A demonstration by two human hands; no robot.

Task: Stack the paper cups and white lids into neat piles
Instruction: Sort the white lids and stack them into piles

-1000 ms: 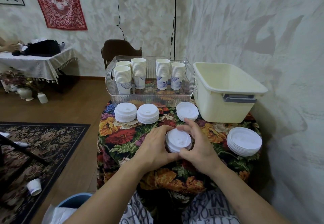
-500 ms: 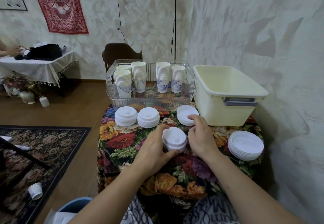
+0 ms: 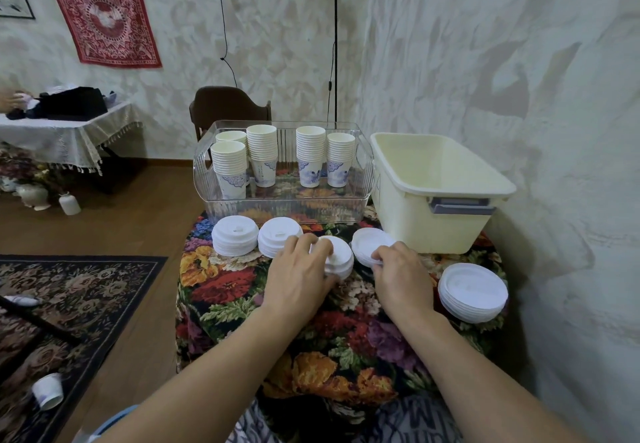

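Observation:
Several stacks of paper cups (image 3: 263, 153) stand in a clear plastic bin (image 3: 284, 205) at the back of the flowered table. In front of it lie white lid piles: a far-left pile (image 3: 234, 240), a second pile (image 3: 275, 238), a middle pile (image 3: 337, 259) and a right pile (image 3: 369, 243). My left hand (image 3: 298, 279) grips the middle pile from its left side, fingers curled over its top. My right hand (image 3: 401, 278) has its fingertips curled on the near edge of the right pile. A pile of larger lids (image 3: 472, 292) sits at the table's right edge.
A cream plastic tub (image 3: 436, 189) stands at the back right, against the wall. A dark chair (image 3: 228, 106) is behind the bin. One paper cup (image 3: 47, 390) lies on the rug at the lower left. The floral cloth (image 3: 225, 283) hangs over the table's left edge.
My left hand has carried the middle lid pile away from me, up into the row beside the other piles. My right hand left that pile and moved onto the right pile.

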